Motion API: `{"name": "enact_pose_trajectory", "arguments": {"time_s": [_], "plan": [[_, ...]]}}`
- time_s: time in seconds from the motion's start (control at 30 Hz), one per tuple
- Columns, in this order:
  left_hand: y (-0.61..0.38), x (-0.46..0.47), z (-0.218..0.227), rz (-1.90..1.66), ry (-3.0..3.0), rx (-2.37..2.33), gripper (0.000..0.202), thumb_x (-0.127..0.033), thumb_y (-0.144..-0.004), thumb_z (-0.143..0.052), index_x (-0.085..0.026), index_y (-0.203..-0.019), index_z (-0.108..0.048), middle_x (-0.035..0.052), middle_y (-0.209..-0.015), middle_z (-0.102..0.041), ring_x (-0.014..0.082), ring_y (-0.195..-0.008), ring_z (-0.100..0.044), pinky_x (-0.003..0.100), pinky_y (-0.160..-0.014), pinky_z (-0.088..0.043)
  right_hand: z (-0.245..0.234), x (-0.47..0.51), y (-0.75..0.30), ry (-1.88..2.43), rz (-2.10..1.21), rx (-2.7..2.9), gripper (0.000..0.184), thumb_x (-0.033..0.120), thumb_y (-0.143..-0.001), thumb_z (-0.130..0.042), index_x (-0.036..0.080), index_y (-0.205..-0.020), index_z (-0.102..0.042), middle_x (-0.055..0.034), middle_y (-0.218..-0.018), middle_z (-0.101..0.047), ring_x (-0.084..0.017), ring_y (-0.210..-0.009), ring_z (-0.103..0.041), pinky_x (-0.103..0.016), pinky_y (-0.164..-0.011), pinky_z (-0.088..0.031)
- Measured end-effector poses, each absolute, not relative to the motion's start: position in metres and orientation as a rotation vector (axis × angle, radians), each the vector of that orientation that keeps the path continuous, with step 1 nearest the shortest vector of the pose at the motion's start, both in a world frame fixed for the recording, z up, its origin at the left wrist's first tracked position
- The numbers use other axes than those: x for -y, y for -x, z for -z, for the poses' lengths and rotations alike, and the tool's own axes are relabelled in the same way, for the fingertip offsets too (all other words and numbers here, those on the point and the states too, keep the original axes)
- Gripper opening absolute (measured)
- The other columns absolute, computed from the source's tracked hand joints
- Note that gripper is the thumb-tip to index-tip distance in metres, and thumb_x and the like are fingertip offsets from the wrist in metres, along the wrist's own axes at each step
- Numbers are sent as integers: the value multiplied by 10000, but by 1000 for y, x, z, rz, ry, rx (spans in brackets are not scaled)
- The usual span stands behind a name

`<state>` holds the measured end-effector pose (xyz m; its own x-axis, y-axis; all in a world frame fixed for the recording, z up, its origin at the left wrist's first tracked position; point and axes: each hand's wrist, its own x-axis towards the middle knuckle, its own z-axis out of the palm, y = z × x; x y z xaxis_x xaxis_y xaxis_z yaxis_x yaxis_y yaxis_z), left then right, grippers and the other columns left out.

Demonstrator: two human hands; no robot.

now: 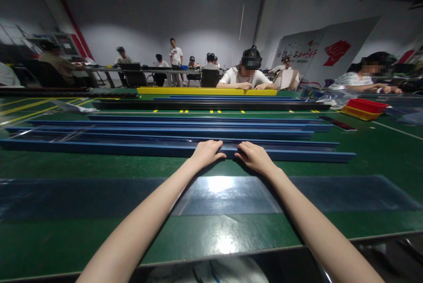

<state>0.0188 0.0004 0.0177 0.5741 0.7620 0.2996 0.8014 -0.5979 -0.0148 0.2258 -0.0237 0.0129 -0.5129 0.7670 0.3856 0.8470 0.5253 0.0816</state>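
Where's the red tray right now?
Head view, far right: the red tray sits stacked on a yellow tray on the green table, past the right ends of the blue rails.

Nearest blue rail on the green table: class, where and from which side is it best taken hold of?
Probably at mid-length, from the near side, fingers over the top and thumbs on the near face. The nearest blue rail is long, thin and lies crosswise on the green table, so a middle grip should keep it balanced. The left hand and right hand rest there.
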Motion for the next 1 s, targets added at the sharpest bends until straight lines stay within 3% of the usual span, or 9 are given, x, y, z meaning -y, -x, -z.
{"name": "enact_pose_trajectory", "arguments": {"time_s": [0.27,1.0], "plan": [[-19,-1,-16,364,2623,1300,307,-480,-811,-512,-194,-921,-512,50,-907,-652,204,-849,-611,255,-645,-424,-15,22,-223,1345,451,2460,122,238,-850,-471,173,-774,-542,-50,-793,-597,-152,-753,-528,-238,-626,-314],[-20,2,-24,358,2607,1199,291,-445,-770,-589,-182,-886,-546,44,-903,-660,200,-860,-610,263,-668,-424,-25,22,-236,1520,362,2474,150,275,-828,-457,183,-760,-554,-48,-812,-623,-159,-755,-551,-244,-587,-268]]}}
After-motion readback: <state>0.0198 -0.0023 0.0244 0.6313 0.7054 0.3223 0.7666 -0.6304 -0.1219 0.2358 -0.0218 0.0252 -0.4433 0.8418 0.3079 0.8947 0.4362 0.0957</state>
